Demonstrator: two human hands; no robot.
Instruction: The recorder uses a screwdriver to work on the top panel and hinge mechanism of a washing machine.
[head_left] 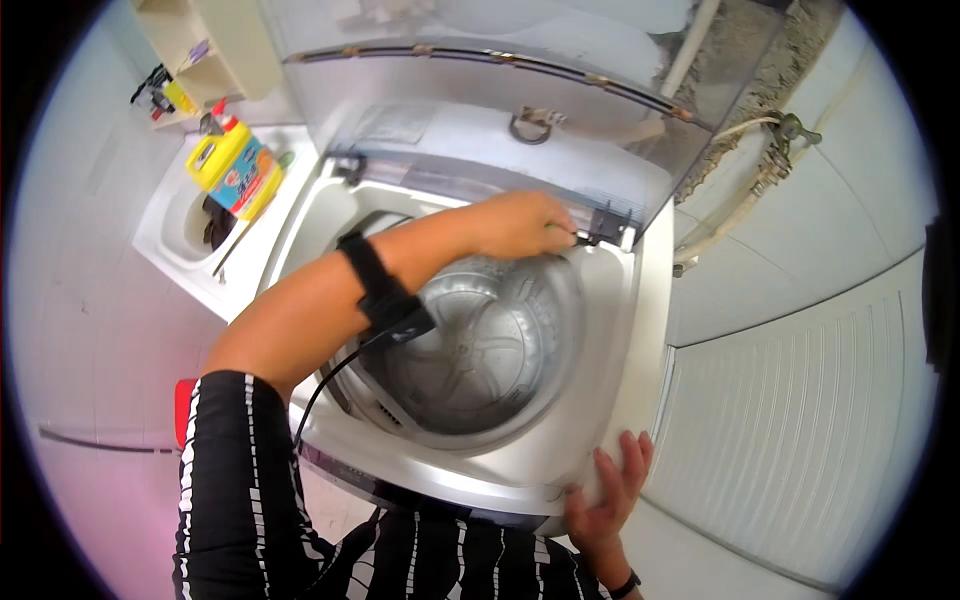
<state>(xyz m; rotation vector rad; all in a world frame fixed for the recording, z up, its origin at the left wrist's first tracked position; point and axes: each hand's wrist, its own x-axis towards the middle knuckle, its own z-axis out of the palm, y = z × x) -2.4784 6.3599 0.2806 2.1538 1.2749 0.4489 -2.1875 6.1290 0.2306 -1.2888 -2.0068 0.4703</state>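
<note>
- White tiled walls close round a top-loading washing machine (640, 330) that stands right under me, its clear lid (480, 110) tipped up against the back wall.
- My left hand (522, 224) reaches across the open steel drum (470, 350) to the far right corner of the tub opening, just beside the dark lid hinge (605, 232).
- Its fingers are curled shut, pinching something small and thin at that corner; I cannot tell what it is.
- A black strap (378, 285) with a small unit sits on my left forearm, and a black cable (325, 385) trails from it toward my striped sleeve (225, 480).
- My right hand (608, 495) lies on the machine's near right corner, fingers spread flat against the white top, gripping nothing.
- The drum looks bare inside, its ribbed agitator plate showing at the bottom.
- To the left, a white sink (185, 235) stands just beside the machine.
- On its rim rests a yellow box-shaped package (238, 165) with a blue and red label, tilted.
- Above that, a pale wall shelf (215, 50) holds small dark and yellow items.
- At upper right, a pale hose (730, 210) runs down from a wall tap (790, 128).
</note>
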